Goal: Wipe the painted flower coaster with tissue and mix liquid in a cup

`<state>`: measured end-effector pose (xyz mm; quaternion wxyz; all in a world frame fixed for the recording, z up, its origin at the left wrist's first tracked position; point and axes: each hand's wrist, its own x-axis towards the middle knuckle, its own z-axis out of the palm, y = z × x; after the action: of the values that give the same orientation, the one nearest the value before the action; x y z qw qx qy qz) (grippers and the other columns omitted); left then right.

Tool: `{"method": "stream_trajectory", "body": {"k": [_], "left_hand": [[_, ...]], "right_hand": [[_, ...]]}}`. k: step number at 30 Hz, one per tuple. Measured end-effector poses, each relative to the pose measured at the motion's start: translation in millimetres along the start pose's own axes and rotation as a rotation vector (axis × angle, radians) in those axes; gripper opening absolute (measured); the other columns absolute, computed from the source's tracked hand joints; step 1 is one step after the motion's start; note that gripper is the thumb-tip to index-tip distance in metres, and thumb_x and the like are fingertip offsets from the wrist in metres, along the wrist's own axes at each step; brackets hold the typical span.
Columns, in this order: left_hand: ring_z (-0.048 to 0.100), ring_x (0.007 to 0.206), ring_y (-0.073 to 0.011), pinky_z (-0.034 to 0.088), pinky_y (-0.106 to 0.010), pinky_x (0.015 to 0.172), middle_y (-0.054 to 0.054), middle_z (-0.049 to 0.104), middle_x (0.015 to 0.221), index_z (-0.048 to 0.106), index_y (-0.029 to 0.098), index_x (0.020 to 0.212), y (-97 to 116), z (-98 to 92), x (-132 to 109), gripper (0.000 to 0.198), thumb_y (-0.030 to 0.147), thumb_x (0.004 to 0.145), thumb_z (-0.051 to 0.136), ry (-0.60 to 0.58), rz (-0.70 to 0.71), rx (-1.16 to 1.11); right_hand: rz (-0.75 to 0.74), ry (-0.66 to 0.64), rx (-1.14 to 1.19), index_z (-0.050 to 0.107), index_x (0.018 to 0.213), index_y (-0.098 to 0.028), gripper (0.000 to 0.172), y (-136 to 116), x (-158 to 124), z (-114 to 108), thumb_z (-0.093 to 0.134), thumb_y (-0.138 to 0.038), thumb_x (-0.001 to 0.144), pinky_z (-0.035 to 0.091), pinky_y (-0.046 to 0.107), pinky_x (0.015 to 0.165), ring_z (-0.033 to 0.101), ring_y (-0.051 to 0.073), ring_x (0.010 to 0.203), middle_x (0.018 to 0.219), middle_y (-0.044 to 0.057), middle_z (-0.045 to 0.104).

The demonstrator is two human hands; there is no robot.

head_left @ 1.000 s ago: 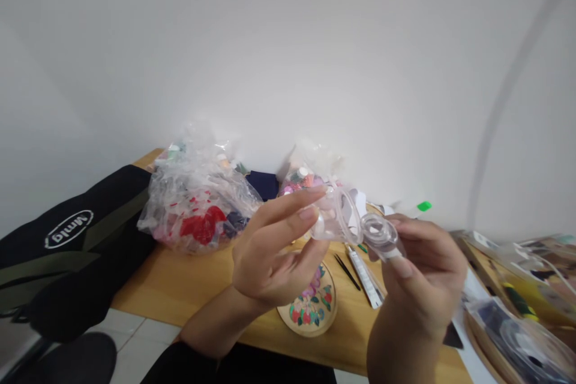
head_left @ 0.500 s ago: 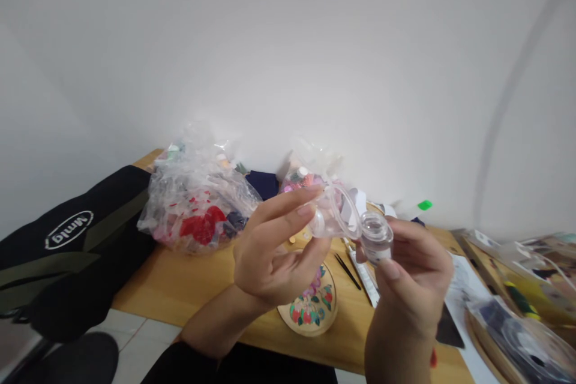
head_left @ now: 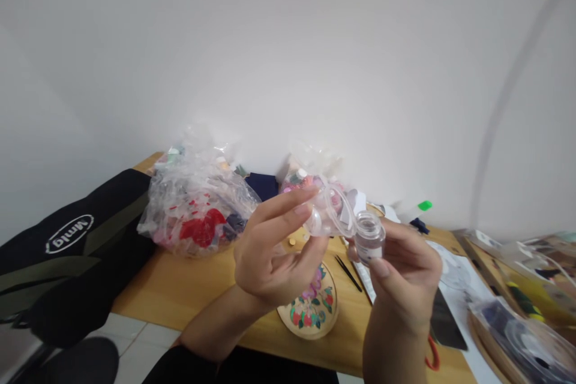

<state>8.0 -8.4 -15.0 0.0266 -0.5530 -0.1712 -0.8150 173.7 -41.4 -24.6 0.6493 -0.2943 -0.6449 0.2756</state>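
Note:
My left hand point(head_left: 279, 246) grips a clear plastic cup point(head_left: 328, 216), tipped on its side with its wide rim toward the right. Inside it I cannot make out any contents. My right hand point(head_left: 405, 267) holds a small clear jar point(head_left: 369, 237) upright between thumb and fingers, its mouth uncovered. The cup's rim is close beside the jar's mouth; whether they touch I cannot tell. Below the hands, a round wooden piece point(head_left: 310, 306) with a painted or stitched flower pattern lies on the wooden table point(head_left: 180, 288).
Black tweezers point(head_left: 348, 273) lie right of the round piece. Clear bags point(head_left: 198, 204) of coloured items stand against the wall. A black bag point(head_left: 72, 246) is at the left. Farther right are a dark phone-like slab point(head_left: 449, 318), an orange handle point(head_left: 432, 354) and bagged spools point(head_left: 522, 342).
My right hand has shifted slightly left with the jar, which now stands more upright. The cup in my left hand has moved slightly left. The orange handle shows more.

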Motion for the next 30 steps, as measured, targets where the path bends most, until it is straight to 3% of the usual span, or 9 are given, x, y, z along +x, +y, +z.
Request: {"method": "stream_trajectory", "body": {"k": [5, 17, 24, 30], "left_hand": [[0.074, 0.099, -0.0201, 0.069, -0.036, 0.079, -0.004, 0.076, 0.114, 0.065, 0.022, 0.121, 0.6, -1.8, -1.3, 0.058, -0.004, 0.070, 0.072, -0.016, -0.025, 0.024], [0.074, 0.101, -0.0208, 0.069, -0.036, 0.081, -0.006, 0.074, 0.116, 0.064, 0.021, 0.122, -1.0, -3.2, -1.6, 0.057, -0.002, 0.071, 0.073, -0.037, -0.025, -0.007], [0.075, 0.097, -0.0207, 0.070, -0.035, 0.076, -0.004, 0.075, 0.109, 0.066, 0.021, 0.116, -2.4, 4.8, 0.5, 0.048, 0.000, 0.073, 0.074, 0.041, -0.033, -0.019], [0.075, 0.101, -0.0230, 0.070, -0.033, 0.075, -0.006, 0.074, 0.114, 0.065, 0.022, 0.115, -8.3, 13.1, -5.3, 0.046, 0.000, 0.076, 0.074, 0.055, -0.175, -0.113]], "right_hand": [[-0.001, 0.003, -0.018, 0.072, 0.117, -0.032, 0.032, 3.2, -2.1, -1.0, 0.073, -0.027, 0.085, 0.063, 0.039, 0.077, 0.072, 0.021, 0.088, 0.099, 0.004, 0.075], [0.022, 0.024, -0.030, 0.072, 0.115, -0.031, 0.030, 3.4, -3.4, -1.5, 0.072, -0.028, 0.085, 0.063, 0.039, 0.073, 0.072, 0.022, 0.085, 0.097, 0.005, 0.076], [0.036, 0.044, -0.037, 0.073, 0.110, -0.030, 0.025, 5.1, -2.5, 0.4, 0.072, -0.028, 0.086, 0.063, 0.034, 0.065, 0.072, 0.019, 0.075, 0.089, 0.004, 0.076], [0.150, 0.159, -0.047, 0.072, 0.106, -0.027, 0.029, 17.5, -4.8, 0.6, 0.079, -0.025, 0.079, 0.063, 0.030, 0.064, 0.071, 0.017, 0.075, 0.087, 0.002, 0.075]]}}
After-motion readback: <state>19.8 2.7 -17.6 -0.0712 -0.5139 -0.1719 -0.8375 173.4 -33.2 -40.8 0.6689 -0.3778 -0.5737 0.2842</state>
